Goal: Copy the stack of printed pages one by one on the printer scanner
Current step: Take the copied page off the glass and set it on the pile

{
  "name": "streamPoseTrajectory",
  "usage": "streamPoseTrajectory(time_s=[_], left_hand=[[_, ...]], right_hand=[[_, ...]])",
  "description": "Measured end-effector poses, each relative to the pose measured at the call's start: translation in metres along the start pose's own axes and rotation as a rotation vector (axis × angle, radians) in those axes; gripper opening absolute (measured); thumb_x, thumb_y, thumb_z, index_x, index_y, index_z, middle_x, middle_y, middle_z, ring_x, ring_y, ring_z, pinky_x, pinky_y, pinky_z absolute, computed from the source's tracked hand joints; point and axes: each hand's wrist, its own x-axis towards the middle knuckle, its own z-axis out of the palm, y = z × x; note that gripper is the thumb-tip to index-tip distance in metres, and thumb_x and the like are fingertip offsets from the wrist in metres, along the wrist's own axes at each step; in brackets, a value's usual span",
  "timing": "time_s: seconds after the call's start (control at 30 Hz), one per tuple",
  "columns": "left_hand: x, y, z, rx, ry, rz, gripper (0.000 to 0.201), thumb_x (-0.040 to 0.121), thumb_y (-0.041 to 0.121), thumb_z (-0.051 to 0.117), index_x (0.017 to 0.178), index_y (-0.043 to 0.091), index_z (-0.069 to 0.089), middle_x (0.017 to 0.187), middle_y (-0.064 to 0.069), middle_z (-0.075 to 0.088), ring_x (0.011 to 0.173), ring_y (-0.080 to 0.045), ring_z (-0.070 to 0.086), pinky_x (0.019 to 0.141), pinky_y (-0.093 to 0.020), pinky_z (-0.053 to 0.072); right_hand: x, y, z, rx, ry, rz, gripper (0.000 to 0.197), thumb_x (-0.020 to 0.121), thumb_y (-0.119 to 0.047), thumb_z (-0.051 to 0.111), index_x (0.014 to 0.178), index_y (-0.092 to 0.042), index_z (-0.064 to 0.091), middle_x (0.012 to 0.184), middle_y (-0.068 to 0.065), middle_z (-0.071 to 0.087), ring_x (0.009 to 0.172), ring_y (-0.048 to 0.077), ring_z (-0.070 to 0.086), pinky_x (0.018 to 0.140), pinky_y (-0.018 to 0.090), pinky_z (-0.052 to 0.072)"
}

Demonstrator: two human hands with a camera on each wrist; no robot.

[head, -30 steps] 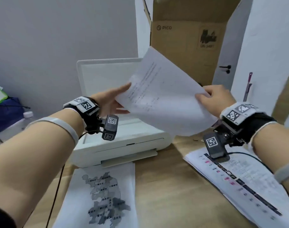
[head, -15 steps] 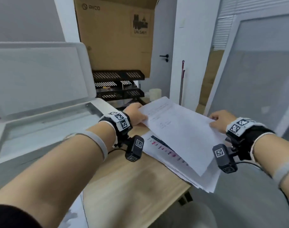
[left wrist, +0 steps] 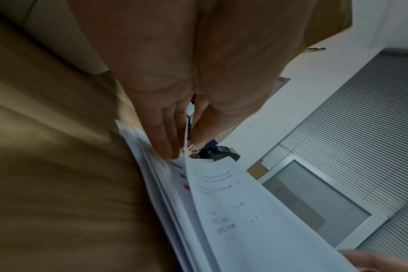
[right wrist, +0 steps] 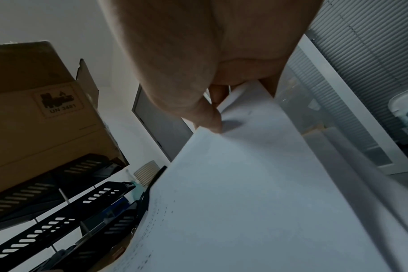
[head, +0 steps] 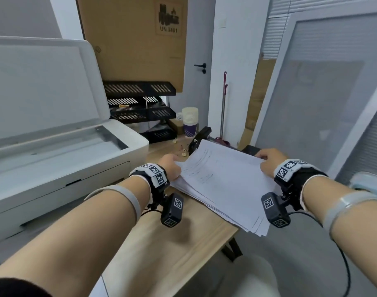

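Leaning against the wall behind the black tray rack (head: 140, 103): cardboard box (head: 131, 39); standing beside it, stacked paper cups (head: 190, 122), mop (head: 223, 108).

The printer (head: 61, 159) is cut off at nine o'clock. Text on the top page (head: 224, 179) is too small to be read. Lower pages (left wrist: 161, 193) are blurred.
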Motion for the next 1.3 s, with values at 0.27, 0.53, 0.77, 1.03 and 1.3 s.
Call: streamPoseTrajectory(time_s=[0.27, 0.53, 0.77, 1.03, 1.3], left_hand=[[-0.017, -0.028, -0.035, -0.073, -0.016, 0.043, 0.037, 0.092, 0.013, 0.062, 0.129, 0.014, 0.063, 0.128, -0.007, 0.062, 0.108, -0.019, 0.061, 0.089, -0.023, 0.045], [-0.091, -0.105, -0.102, -0.166, 0.059, -0.079, 0.009, 0.087, 0.022, 0.071, 0.094, 0.019, 0.076, 0.089, -0.001, 0.075, 0.088, -0.025, 0.068, 0.082, -0.035, 0.056], [-0.189, -0.176, -0.154, 0.047, 0.243, -0.292, 0.015, 0.092, 0.028, 0.064, 0.101, 0.022, 0.075, 0.097, 0.004, 0.073, 0.091, -0.015, 0.068, 0.081, -0.027, 0.053], [-0.257, -0.229, -0.166, -0.029, 0.522, -0.604, 0.049, 0.087, 0.03, 0.071, 0.132, 0.015, 0.06, 0.131, -0.006, 0.059, 0.118, -0.024, 0.056, 0.094, -0.032, 0.043], [-0.282, -0.249, -0.155, -0.268, 0.626, -0.672, 0.036, 0.083, 0.011, 0.077, 0.115, 0.015, 0.062, 0.097, -0.008, 0.069, 0.084, -0.023, 0.071, 0.083, -0.042, 0.06]], right_hand=[[-0.038, -0.104, 0.021, -0.022, -0.025, -0.281, 0.038, 0.091, -0.026, 0.058, 0.128, -0.023, 0.053, 0.126, 0.004, 0.059, 0.116, 0.026, 0.056, 0.096, 0.038, 0.048], [-0.134, -0.207, 0.133, 0.455, -0.758, -0.436, 0.007, 0.092, -0.017, 0.064, 0.097, -0.016, 0.06, 0.079, 0.003, 0.066, 0.064, 0.017, 0.066, 0.057, 0.031, 0.052], [-0.161, -0.239, 0.169, 0.579, -1.023, -0.331, 0.01, 0.092, -0.013, 0.065, 0.101, -0.01, 0.062, 0.089, 0.014, 0.064, 0.074, 0.027, 0.068, 0.061, 0.034, 0.057], [-0.168, -0.251, 0.195, 0.478, -0.92, -0.432, 0.008, 0.088, -0.014, 0.07, 0.092, -0.007, 0.068, 0.085, 0.012, 0.072, 0.064, 0.017, 0.072, 0.068, 0.035, 0.06], [-0.166, -0.259, 0.199, 0.366, -0.867, -0.502, 0.022, 0.081, -0.023, 0.082, 0.086, -0.006, 0.069, 0.072, 0.009, 0.071, 0.051, 0.017, 0.064, 0.057, 0.029, 0.058]])
